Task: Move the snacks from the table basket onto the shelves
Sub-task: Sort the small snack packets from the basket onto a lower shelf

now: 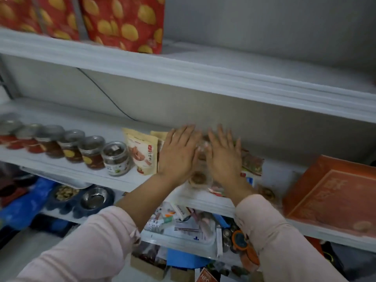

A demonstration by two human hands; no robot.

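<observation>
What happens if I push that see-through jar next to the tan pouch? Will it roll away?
Probably not: the jar stands upright on the shelf, so it should slide, not roll. Its clear wall looks hard, likely stiff. Pushed near the lid, it might tip.

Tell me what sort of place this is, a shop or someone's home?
Probably a home pantry or storeroom, though a small shop's back room is possible. White shelves hold a row of jars and snack pouches, big red bags stand on the upper shelf, and pet bowls sit lower down.

Bare shelf (284,176) between snack packets (252,162) and orange box (329,192), jars (91,151) crowding left
</observation>
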